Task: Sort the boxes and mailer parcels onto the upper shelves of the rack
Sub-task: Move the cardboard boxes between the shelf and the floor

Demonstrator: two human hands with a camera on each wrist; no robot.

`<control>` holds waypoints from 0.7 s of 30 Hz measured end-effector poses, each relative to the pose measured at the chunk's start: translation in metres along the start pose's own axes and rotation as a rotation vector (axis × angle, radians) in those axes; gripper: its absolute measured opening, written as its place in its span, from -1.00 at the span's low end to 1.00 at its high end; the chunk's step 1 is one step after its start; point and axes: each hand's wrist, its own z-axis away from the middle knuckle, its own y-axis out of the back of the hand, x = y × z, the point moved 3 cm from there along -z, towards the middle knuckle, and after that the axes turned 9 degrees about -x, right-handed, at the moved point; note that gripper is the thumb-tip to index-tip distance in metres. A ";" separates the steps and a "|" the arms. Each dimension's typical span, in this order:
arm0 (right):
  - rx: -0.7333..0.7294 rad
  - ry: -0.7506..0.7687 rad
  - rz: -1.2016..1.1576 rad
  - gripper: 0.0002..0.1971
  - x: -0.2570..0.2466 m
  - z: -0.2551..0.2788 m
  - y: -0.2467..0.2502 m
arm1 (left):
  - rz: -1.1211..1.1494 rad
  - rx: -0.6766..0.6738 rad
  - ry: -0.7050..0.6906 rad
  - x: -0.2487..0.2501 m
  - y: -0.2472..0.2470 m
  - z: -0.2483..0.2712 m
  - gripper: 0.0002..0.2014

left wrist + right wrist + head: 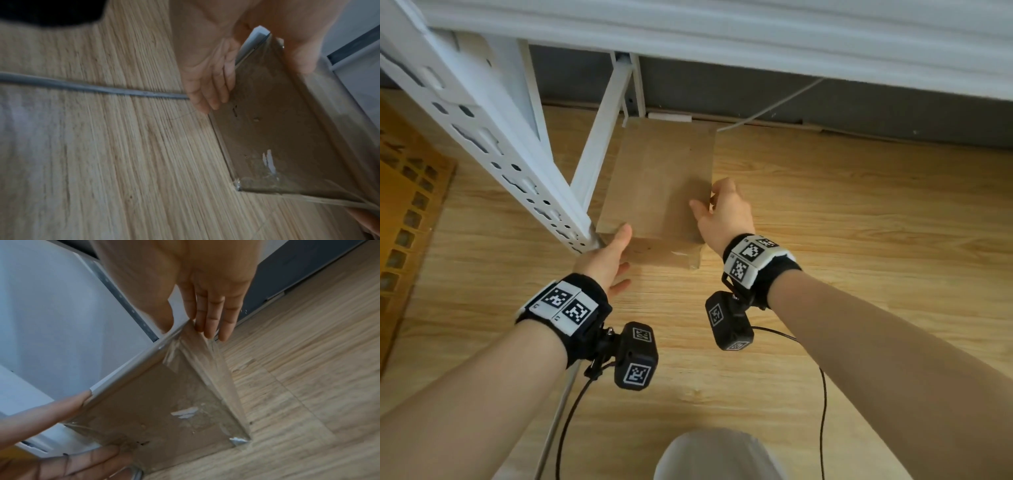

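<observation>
So we've got 1 cardboard box point(661, 185) sitting flat on the wood-look floor point(825, 240), tucked under the lowest shelf point(722, 44) of the white rack, its near-left corner right beside the perforated upright point(493, 144) of the rack. It's plain brown, and the near end face has clear tape over it with a small white scrap of torn label (the right wrist view shows that best).

Our left hand point(607, 262) is at the box's near-left corner: thumb up along the top edge, fingers point(207, 91) straight and together, lying flat against the near end face. Not curled round anything, just touching. Our right hand point(724, 212) is over the right side of the box, thumb resting on the top panel and the fingers point(211, 316) straight, close together, reaching down over the right edge near the side face. We can't tell if those fingertips actually press the cardboard or sit just off it.

The box looks to be on the floor in all 3 views, bottom edge meeting the planks.

Other stuff around: a thin grey metal rod point(82, 87) lying along the floor at the left hand, a pale cable point(770, 106) running along the dark baseboard behind the box, and an orange-brown lattice panel point(407, 212) off to the left. Both wrists have black bands with the square marker tags and a little camera hanging under each.
</observation>
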 end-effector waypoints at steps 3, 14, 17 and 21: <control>-0.143 0.019 0.131 -0.42 -0.002 0.006 0.009 | -0.025 -0.048 0.025 0.005 -0.002 0.011 -0.28; -0.583 0.166 0.765 -0.41 -0.085 0.144 0.105 | -0.835 -0.154 0.017 0.071 -0.005 0.192 -0.51; -0.621 0.285 0.848 -0.47 -0.140 0.196 0.151 | -1.015 -0.265 0.000 0.114 -0.004 0.263 -0.49; -0.632 0.473 0.979 -0.51 -0.237 0.269 0.228 | -1.140 -0.318 -0.103 0.196 -0.001 0.372 -0.51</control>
